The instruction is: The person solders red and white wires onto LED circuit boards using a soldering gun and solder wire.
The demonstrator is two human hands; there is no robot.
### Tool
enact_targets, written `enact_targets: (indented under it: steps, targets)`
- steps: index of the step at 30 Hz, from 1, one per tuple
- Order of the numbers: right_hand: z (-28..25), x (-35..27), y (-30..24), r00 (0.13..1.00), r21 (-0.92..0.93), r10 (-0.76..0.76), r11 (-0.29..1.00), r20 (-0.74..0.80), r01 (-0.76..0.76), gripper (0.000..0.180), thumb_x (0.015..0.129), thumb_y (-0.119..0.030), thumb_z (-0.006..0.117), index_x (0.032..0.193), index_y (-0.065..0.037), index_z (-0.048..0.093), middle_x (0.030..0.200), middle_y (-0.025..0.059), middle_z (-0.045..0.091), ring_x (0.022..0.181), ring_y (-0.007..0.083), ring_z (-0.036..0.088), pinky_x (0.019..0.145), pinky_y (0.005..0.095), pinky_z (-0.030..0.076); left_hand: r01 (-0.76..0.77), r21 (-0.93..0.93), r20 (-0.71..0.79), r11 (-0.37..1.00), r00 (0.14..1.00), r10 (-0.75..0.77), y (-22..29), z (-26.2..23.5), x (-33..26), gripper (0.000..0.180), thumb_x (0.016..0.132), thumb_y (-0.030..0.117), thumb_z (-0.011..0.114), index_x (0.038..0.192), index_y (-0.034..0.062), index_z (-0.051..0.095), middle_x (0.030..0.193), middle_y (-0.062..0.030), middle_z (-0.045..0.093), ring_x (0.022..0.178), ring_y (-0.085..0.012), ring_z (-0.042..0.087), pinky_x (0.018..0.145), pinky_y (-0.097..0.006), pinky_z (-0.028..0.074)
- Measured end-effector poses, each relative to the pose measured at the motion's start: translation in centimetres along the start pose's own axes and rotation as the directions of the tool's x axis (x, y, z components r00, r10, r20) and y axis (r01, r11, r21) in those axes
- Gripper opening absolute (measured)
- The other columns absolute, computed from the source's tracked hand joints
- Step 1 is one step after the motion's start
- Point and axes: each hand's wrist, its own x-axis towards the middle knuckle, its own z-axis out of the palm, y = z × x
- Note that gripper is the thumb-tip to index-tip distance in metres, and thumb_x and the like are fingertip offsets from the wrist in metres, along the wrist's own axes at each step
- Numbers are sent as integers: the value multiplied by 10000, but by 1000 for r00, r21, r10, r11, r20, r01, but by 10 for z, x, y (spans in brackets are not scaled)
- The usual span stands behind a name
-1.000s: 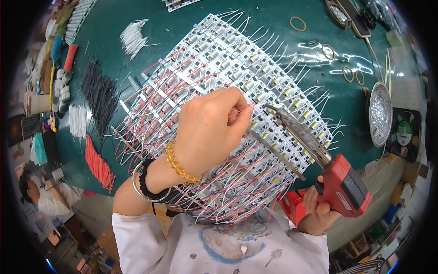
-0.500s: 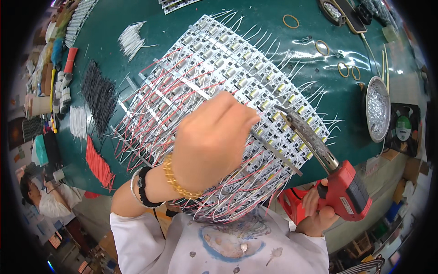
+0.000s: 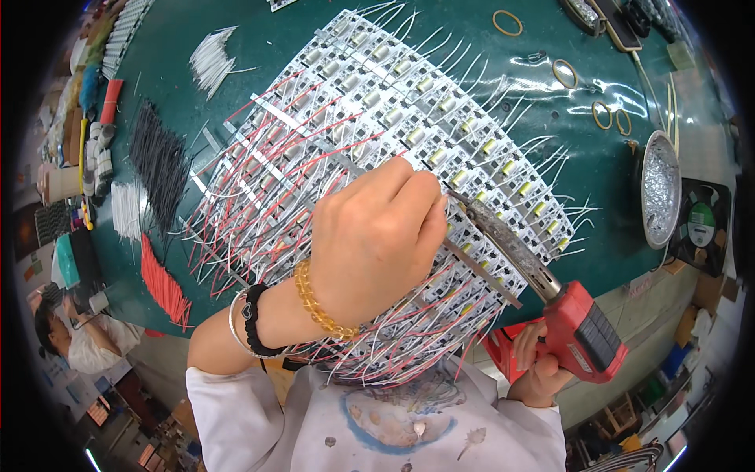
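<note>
A wide panel of white circuit boards (image 3: 370, 98) lies before me, with rows of small parts and many thin red and white wires. Over its middle is my left hand (image 3: 377, 224), wearing bracelets, its fingers pinched together close to the boards. What they hold is hidden. My right hand (image 3: 539, 358) grips the handle of a red soldering gun (image 3: 586, 330). The dark tip of the gun points at the boards, right beside my left fingertips. A flat metal strip (image 3: 484, 275) crosses the panel just under that tip.
On the green table (image 3: 259, 47) at left lie bundles of black wires (image 3: 157, 161), red wires (image 3: 163, 283) and white wires (image 3: 212, 63). A metal bowl (image 3: 661, 189) stands at right, near a black fan (image 3: 700, 220). Another person (image 3: 86, 338) sits at lower left.
The soldering gun has shifted left and slightly down, its tip now nearer my left fingertips. My left hand stays pinched over the boards, slightly turned. The view has shifted a little.
</note>
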Motion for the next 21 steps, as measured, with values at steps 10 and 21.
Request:
enact_targets:
  steps: [10, 21]
  targets:
    - [41, 23, -17, 946, -515, -315, 800, 72, 306, 568, 802, -462, 630, 1026, 39, 482, 586, 20, 490, 472, 127, 450, 460, 258, 361, -10, 46, -43, 999, 999, 12, 1, 5, 0, 136, 712, 2, 659, 667, 50, 540, 611, -34, 514, 493, -150, 519, 439, -264, 390]
    - [51, 32, -8, 917, -301, -373, 867, 140, 398, 693, 831, -466, 590, 1219, 72, 389, 478, 8, 457, 368, 112, 424, 390, 240, 347, -19, 108, -35, 994, 999, 23, -2, -2, -8, 68, 699, 79, 587, 694, 51, 525, 682, -90, 518, 602, -237, 577, 516, -356, 464]
